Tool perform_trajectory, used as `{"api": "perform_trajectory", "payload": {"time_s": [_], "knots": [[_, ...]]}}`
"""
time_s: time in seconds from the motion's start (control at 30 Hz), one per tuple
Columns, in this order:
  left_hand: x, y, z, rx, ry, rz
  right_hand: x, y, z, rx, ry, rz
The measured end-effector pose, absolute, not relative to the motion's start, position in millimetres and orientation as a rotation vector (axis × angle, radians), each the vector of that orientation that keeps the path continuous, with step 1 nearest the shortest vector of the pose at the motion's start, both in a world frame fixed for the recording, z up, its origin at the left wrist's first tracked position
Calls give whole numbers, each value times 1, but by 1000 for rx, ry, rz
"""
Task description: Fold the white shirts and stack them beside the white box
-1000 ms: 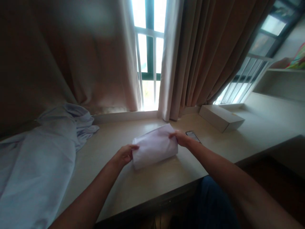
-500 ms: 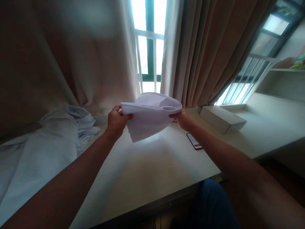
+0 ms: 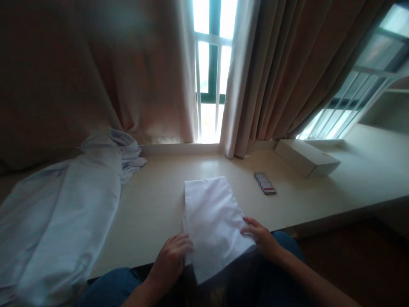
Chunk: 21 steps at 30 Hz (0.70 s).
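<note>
A folded white cloth [image 3: 212,217] lies on the pale desk [image 3: 150,213], its near end hanging over the front edge. My left hand [image 3: 174,253] has its fingers curled at the cloth's left edge, thumb hidden. On the opposite side, my right hand [image 3: 260,236] grips the right edge near the lower corner. The cloth's top is mostly flat with light wrinkles, and a lower layer shows along its left side.
A large crumpled white cloth [image 3: 86,196] spreads over the desk's left side. To the right are a phone [image 3: 265,183], blurred by pixels, and a white box [image 3: 306,157]. Brown curtains [image 3: 153,85] hang behind, around a bright barred window [image 3: 209,76].
The folded cloth has come down from in front of the window onto the desk and closer to me. Both hands moved down and toward me with it.
</note>
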State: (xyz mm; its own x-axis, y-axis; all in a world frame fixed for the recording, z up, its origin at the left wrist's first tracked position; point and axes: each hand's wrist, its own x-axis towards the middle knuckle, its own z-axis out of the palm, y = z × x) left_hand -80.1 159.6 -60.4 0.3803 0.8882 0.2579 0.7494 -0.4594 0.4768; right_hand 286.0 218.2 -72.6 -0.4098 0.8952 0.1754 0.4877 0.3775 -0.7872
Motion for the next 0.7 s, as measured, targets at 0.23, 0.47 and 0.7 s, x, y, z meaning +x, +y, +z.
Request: {"api": "perform_trajectory", "payload": {"time_s": [0.23, 0.47, 0.7], "knots": [[-71, 204, -59, 1639, 2024, 873, 281, 233, -72, -1674, -1583, 1027], [-58, 246, -62, 1117, 1887, 1029, 270, 220, -99, -1630, -1305, 1413], [-48, 277, -44, 847, 1547, 1243, 257, 209, -71, -1302, -903, 1712]]}}
